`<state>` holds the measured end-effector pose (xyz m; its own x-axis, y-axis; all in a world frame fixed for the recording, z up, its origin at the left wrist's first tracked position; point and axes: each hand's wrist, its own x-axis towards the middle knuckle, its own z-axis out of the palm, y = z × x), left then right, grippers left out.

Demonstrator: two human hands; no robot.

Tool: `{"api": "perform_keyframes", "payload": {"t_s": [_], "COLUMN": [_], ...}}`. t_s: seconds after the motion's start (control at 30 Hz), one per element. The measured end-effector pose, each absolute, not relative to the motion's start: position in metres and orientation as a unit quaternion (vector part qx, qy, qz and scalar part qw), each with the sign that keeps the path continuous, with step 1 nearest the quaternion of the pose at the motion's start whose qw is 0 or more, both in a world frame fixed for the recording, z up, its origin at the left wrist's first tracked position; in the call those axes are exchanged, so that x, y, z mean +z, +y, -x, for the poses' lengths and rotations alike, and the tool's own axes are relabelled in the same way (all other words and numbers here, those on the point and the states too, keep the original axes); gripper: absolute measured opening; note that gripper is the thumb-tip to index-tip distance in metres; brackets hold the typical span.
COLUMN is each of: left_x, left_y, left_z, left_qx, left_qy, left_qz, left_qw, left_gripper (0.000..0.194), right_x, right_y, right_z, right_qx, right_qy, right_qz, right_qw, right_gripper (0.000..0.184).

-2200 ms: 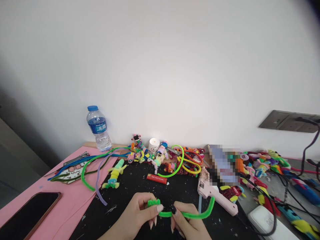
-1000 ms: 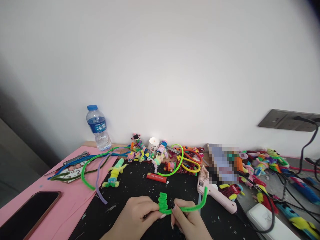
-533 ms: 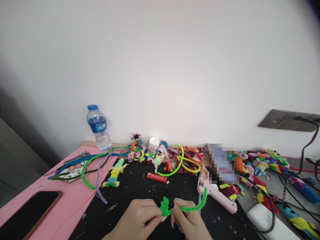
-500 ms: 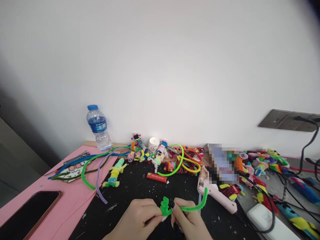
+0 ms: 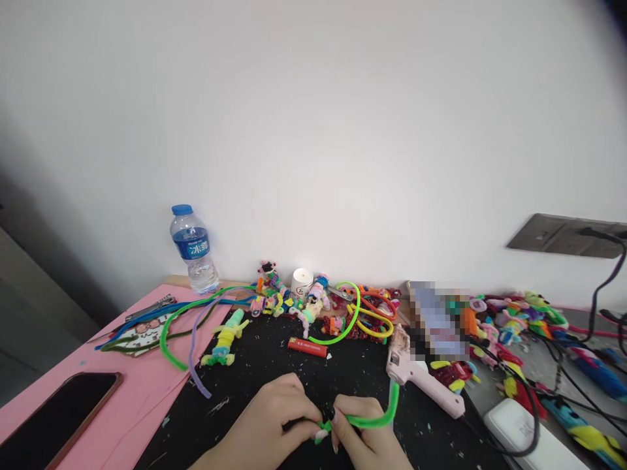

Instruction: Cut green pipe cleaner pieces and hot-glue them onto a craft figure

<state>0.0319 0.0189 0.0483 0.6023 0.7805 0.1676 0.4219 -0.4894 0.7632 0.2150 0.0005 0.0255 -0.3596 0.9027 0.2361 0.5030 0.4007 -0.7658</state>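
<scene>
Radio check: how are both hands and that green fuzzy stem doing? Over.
Left hand, right hand: both pinching the green stem. Its loose end bends up by the pink glue gun; contact unclear.

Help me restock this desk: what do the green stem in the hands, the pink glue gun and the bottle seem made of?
Green stem: matte, fuzzy fibre pile, perhaps over wire, given its bent end.
Pink glue gun: likely moulded plastic, judging by its smooth, even casing.
Bottle: probably thin plastic, clear and glossy, being see-through with highlights.
</scene>
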Motion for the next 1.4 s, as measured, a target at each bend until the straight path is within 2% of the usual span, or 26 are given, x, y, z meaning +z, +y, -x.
{"api": "perform_keyframes", "payload": {"t_s": [0.1, 0.3, 0.63, 1.0, 1.1, 1.17, 1.23, 1.4], "left_x": [0.044, 0.044, 0.048, 0.046, 0.052, 0.054, 0.054, 0.045], "left_y": [0.019, 0.018, 0.016, 0.013, 0.012, 0.012, 0.012, 0.013], "left_z": [-0.035, -0.039, -0.04, -0.042, -0.043, -0.042, -0.04, -0.035], "left_qx": [0.246, 0.212, 0.166, 0.173, 0.17, 0.183, 0.214, 0.319], "left_qy": [0.372, 0.408, 0.434, 0.44, 0.444, 0.445, 0.446, 0.439], "left_qz": [-0.823, -0.792, -0.77, -0.772, -0.769, -0.764, -0.754, -0.691], "left_qw": [0.351, 0.401, 0.436, 0.426, 0.426, 0.43, 0.432, 0.479], "left_gripper": [0.01, 0.011, 0.007, 0.012, 0.014, 0.015, 0.016, 0.028], "right_x": [0.021, 0.026, 0.023, 0.02, 0.014, 0.012, 0.015, 0.028], "right_y": [-0.001, 0.001, -0.005, 0.001, -0.001, -0.001, -0.001, -0.002], "right_z": [-0.215, -0.214, -0.218, -0.217, -0.22, -0.221, -0.221, -0.217], "right_qx": [0.28, 0.298, 0.242, 0.31, 0.291, 0.301, 0.333, 0.357], "right_qy": [-0.767, -0.798, -0.809, -0.81, -0.768, -0.726, -0.702, -0.68], "right_qz": [0.455, 0.42, 0.43, 0.395, 0.438, 0.485, 0.509, 0.509], "right_qw": [0.356, 0.313, 0.321, 0.302, 0.365, 0.383, 0.37, 0.389], "right_gripper": [0.041, 0.041, 0.033, 0.039, 0.029, 0.028, 0.034, 0.04]}}
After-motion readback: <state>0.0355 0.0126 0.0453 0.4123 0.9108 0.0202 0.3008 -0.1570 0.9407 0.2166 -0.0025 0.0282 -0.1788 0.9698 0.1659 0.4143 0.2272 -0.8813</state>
